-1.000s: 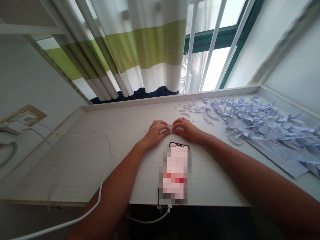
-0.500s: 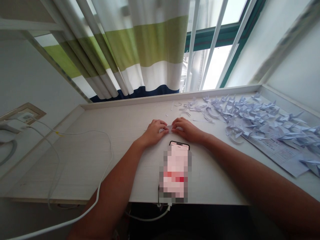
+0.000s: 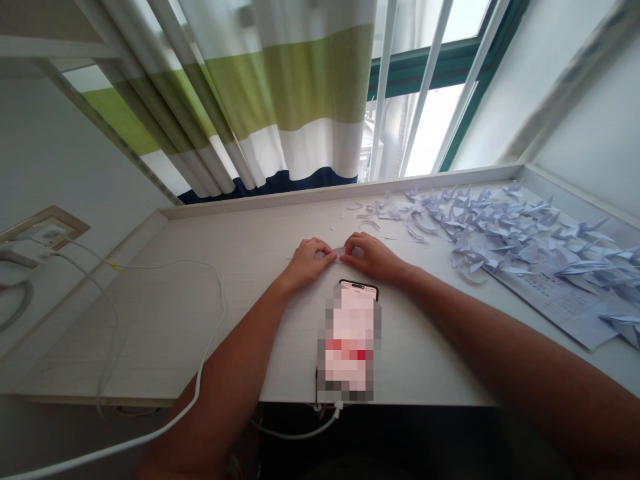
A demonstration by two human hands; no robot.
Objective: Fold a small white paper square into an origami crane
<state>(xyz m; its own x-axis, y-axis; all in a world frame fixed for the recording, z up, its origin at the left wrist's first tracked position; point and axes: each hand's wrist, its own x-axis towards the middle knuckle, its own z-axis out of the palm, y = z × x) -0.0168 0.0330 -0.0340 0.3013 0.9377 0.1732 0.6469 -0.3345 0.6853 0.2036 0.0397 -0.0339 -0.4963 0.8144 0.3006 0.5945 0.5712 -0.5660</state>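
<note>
A small piece of white paper (image 3: 340, 253) lies between my hands, just above the desk (image 3: 240, 233) or on it. My left hand (image 3: 313, 260) pinches its left side, the thumb and fingertips closed together. From the other side my right hand (image 3: 369, 255) pinches the paper's right part, with thumb and forefinger bent round it. My fingers cover most of the sheet, so its full shape and folds are hidden. A phone (image 3: 350, 320) with a lit screen lies on the desk just below my hands, plugged into a white cable.
Many folded paper cranes (image 3: 500, 227) are heaped at the right, partly over a printed sheet (image 3: 555, 307). Curled paper strips (image 3: 370, 224) lie beyond my hands. A white cable (image 3: 220, 293) loops across the left side and over my left forearm. Behind the desk hangs a striped curtain (image 3: 310, 80).
My thumbs and fingers have shifted slightly on the paper, the right fingers curling more. The paper shows a little differently between them. The camera view has moved slightly.
</note>
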